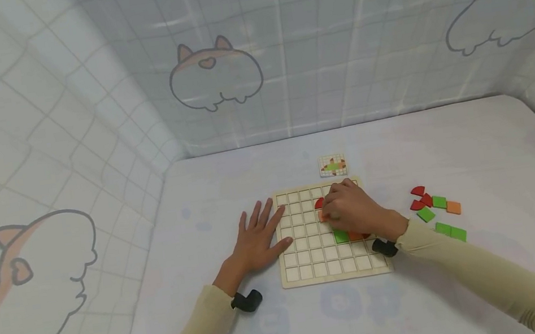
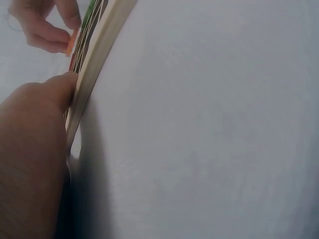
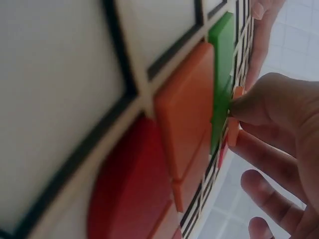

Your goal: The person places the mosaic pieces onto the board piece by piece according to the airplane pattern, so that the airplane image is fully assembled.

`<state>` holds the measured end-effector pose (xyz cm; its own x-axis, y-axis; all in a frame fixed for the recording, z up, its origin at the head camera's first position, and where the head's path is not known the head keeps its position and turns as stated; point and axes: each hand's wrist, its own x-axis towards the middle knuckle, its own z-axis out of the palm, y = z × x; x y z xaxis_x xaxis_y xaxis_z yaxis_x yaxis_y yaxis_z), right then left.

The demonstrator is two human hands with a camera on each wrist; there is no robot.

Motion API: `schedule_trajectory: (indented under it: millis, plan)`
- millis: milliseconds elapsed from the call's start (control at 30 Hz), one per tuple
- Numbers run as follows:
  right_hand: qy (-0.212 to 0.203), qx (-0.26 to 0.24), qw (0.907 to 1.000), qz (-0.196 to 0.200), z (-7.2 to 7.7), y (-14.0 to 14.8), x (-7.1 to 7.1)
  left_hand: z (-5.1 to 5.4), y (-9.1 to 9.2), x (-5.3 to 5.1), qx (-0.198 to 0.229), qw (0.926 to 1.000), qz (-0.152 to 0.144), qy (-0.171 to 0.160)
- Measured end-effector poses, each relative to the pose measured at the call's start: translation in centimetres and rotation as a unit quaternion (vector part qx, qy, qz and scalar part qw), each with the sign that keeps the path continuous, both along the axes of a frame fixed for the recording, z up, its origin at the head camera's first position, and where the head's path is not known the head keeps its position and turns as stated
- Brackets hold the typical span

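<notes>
A wooden grid board (image 1: 334, 278) lies on the table. My left hand (image 1: 256, 241) rests at its left edge with fingers spread, its thumb on the rim. Over the upper middle of the grid, my right hand (image 1: 355, 207) pinches an orange square tile (image 3: 234, 130) between thumb and fingers. That tile is tilted in the right wrist view. Green tiles (image 3: 222, 74), orange tiles (image 3: 185, 109) and a red rounded piece (image 3: 132, 184) sit in the grid's cells. One red quarter-round piece (image 1: 319, 203) shows just left of my right hand, which hides part of the grid.
A small pattern card (image 1: 332, 165) lies beyond the board. Right of it are loose pieces: red quarter-rounds (image 1: 417, 191), green squares (image 1: 439, 201) and an orange square (image 1: 453, 207). A tiled-pattern curtain (image 1: 289, 101) stands behind the table.
</notes>
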<state>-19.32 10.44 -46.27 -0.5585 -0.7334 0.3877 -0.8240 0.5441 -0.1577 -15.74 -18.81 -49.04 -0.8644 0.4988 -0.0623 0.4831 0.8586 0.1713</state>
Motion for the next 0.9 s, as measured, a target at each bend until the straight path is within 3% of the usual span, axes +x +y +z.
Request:
schedule_trajectory:
  millis: [200, 400, 533, 733, 900]
  plan:
    - [0.003, 0.009, 1.0, 0.001, -0.18, -0.23, -0.08, 0.02, 0.0, 0.13, -0.007, 1.0, 0.001, -0.004]
    - [-0.042, 0.01, 0.9985, -0.034, -0.01, -0.47, -0.11, -0.06, -0.07, 0.07, -0.012, 0.9999, 0.0, 0.0]
    - [-0.05, 0.019, 0.9965, -0.065, -0.04, -0.62, -0.08, -0.24, -0.11, 0.0, -0.014, 0.9999, 0.001, -0.002]
    - [-0.048, 0.031, 0.9957, -0.073, 0.25, -0.67, -0.08, -0.13, -0.06, 0.06, -0.01, 0.9999, 0.003, 0.002]
    - [-0.069, 0.041, 0.9933, -0.083, 0.33, -0.39, -0.18, -0.11, 0.03, 0.07, -0.008, 1.0, 0.004, 0.0]
